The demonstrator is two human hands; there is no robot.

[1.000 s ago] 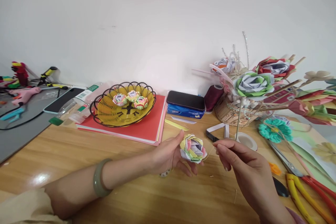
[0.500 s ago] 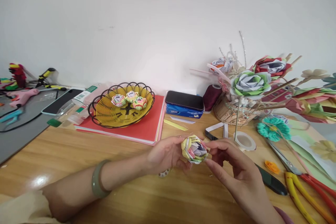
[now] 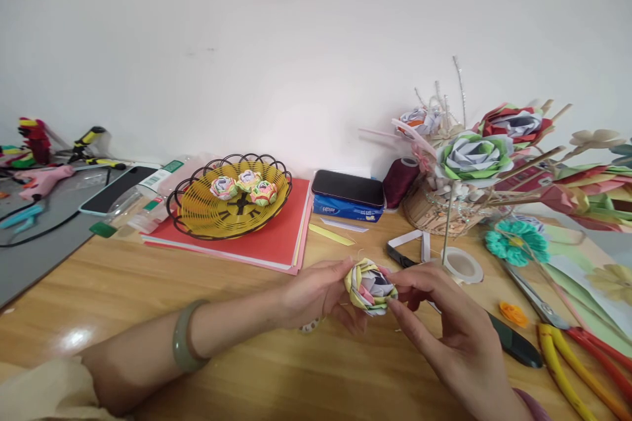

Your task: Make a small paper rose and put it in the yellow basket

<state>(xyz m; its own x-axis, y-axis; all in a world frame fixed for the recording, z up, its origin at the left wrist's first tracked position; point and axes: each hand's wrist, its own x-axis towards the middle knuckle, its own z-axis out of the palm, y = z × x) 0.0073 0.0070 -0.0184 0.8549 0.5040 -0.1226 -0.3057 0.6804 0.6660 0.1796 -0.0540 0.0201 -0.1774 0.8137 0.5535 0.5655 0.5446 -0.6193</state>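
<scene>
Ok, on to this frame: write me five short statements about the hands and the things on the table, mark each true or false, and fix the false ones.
1. The left hand and the right hand are both at the same paper flower. True.
2. The yellow basket holds six small flowers. False: it holds three.
3. The phone with the black screen lies on top of the blue pack. True.
4. The green bangle is on the right arm. False: it is around the left arm.
5. The orange flower sits in the basket. False: it lies on the table, near the scissors.
</scene>
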